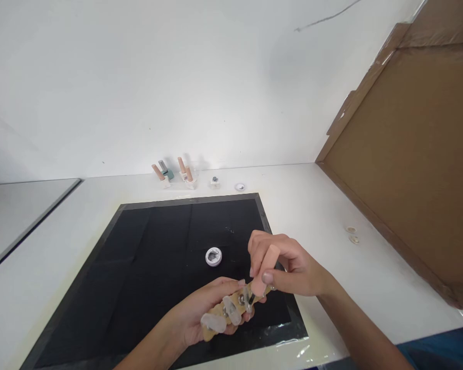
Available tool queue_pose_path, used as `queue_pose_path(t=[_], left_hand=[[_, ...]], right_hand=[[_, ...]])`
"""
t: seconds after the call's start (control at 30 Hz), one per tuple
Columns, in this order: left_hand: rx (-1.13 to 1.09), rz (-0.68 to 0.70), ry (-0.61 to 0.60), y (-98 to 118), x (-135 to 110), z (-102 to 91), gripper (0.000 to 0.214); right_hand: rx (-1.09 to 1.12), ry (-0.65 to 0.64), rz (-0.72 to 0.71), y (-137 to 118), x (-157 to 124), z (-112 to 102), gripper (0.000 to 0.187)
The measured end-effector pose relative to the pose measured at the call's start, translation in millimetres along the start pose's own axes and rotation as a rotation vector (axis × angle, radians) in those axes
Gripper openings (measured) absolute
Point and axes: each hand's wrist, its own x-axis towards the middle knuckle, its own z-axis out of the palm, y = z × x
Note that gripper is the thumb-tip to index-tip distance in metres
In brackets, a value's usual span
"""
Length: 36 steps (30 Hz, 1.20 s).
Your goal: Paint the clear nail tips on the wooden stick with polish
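My left hand (200, 308) is closed around a tan nail display stand (216, 312) that carries several clear false nails (232, 310), held at a tilt above the black mat. Between the thumb and fingers of my right hand (285, 262) is a nail polish brush (270, 259) with a peach cap handle. Its dark brush tip points down at one of the false nails near the stand's right end and appears to touch it. A small round white jar (213, 256), grey inside, sits open on the mat just beyond my hands.
The black mat (158, 246) lies taped to a white table. Along the back stand several polish bottles (189, 177), an uncapped bottle (215, 182) and a white lid (239, 187). Two small round pieces (351, 229) lie at right, beside a large cardboard panel (409, 154).
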Motion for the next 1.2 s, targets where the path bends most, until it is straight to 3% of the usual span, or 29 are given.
queue_pose_path(t=[0.07, 0.2, 0.37, 0.5, 0.7, 0.83, 0.93, 1.07, 1.2], left_hand=[[0.006, 0.000, 0.006, -0.3, -0.4, -0.1, 0.033], [0.010, 0.002, 0.034, -1.2, -0.4, -0.9, 0.035], [-0.010, 0.001, 0.048, -2.3, 1.0, -1.7, 0.030], [-0.011, 0.019, 0.029, -2.7, 1.1, -2.0, 0.032], [0.027, 0.002, 0.014, -2.2, 2.8, -3.0, 0.034], [0.032, 0.012, 0.034, -2.1, 2.5, -3.7, 0.038], [0.032, 0.011, 0.037, -2.0, 1.8, -3.7, 0.037], [0.023, -0.003, 0.040, -2.7, 2.9, -4.5, 0.032], [-0.017, 0.014, 0.075, -4.1, 3.9, -4.8, 0.032]], right_hand=[[-0.002, -0.023, 0.021, -0.6, 0.4, 0.6, 0.022], [-0.040, 0.083, 0.118, -1.1, 0.3, 1.4, 0.021], [0.013, 0.020, 0.045, -0.9, 0.2, 3.0, 0.022], [-0.083, 0.089, 0.154, -1.4, 0.2, 2.8, 0.023], [-0.036, 0.032, 0.061, -0.5, -0.2, 1.8, 0.023], [-0.121, 0.078, 0.157, -0.6, 0.3, 2.2, 0.024], [-0.096, 0.105, 0.127, -0.1, 0.3, 1.9, 0.024], [-0.052, -0.002, 0.040, -0.4, 0.1, 1.8, 0.025], [-0.133, 0.049, 0.139, -2.2, 0.1, 1.9, 0.024]])
